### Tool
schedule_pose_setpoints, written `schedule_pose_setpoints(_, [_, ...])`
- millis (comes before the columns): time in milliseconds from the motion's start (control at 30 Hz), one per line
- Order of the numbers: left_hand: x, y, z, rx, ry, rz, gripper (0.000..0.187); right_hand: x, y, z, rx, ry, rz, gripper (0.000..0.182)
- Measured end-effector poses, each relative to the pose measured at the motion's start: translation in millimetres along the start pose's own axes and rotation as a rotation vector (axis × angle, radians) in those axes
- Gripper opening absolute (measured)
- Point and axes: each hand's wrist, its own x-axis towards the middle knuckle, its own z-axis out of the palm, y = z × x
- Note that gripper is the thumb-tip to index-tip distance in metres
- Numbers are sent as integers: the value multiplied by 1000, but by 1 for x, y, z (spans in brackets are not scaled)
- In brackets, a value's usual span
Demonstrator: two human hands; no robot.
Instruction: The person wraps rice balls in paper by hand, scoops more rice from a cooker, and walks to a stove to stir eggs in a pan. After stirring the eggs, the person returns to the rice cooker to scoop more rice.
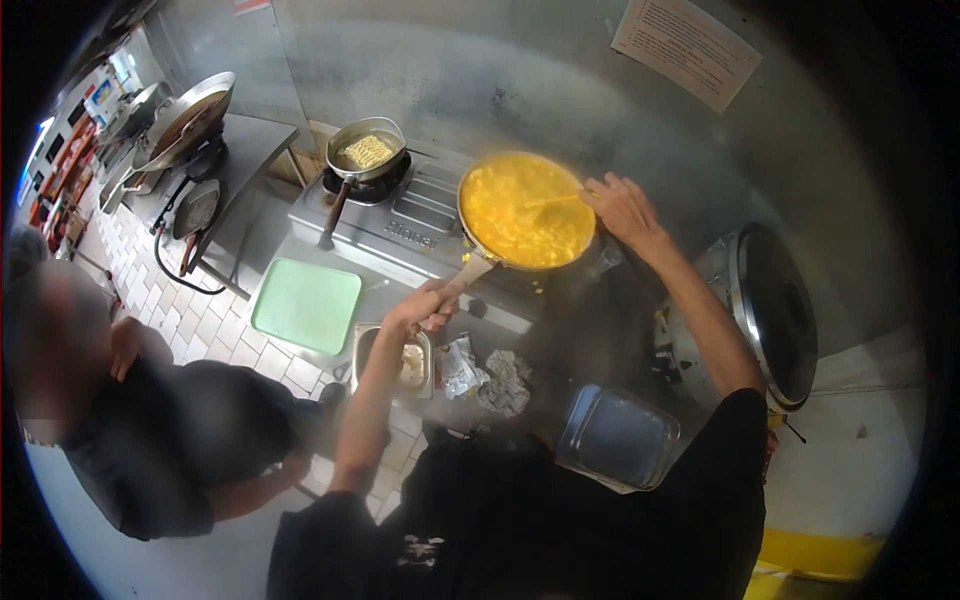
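Note:
My left hand (430,306) is closed round the handle of a frying pan (480,264) on the right side of the stove. Yellow, lumpy food (515,215) fills the pan. At the pan's right rim, my right hand (620,205) grips a thin utensil (555,200) whose far end lies in the food. On the left burner stands a small pot (385,133) holding a block of noodles (367,151), its handle pointing toward the front.
A green tray (306,305), a metal container (428,372), crumpled foil (461,368) and a plastic container (622,438) lie in front. A co-worker (190,430) stands at left. A large round cooker (775,315) is at right, a wok (190,120) at back left.

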Motion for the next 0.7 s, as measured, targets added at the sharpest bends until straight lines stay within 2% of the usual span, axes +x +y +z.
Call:
schedule_pose_setpoints(67, [0, 1, 1, 38, 9, 3, 29, 0, -3, -7, -26, 42, -16, 16])
schedule_pose_setpoints(167, [-6, 5, 5, 55, 24, 4, 29, 3, -8, -16, 9, -32, 17, 17])
schedule_pose_setpoints(267, [6, -5, -6, 67, 14, 23, 30, 6, -27, 5, 72, -27, 39, 15])
schedule_pose_setpoints(333, [7, -7, -6, 60, 11, 18, 30, 8, -44, 24, 185, -303, 349, 13])
schedule_pose_setpoints(433, [1, -1, -3, 66, 10, 27, 31, 17, -38, 25, 214, -391, 253, 18])
schedule_pose_setpoints(567, [9, -6, -10, 70, -27, 15, 32, 34, -7, -14, 71, -232, 153, 17])
schedule_pose_setpoints(633, [9, -8, -9, 52, -26, 27, 33, 42, -3, -42, 56, -208, 213, 17])
schedule_pose_setpoints(700, [9, -6, -10, 59, -32, 37, 34, 42, -4, -30, 92, -138, 193, 16])
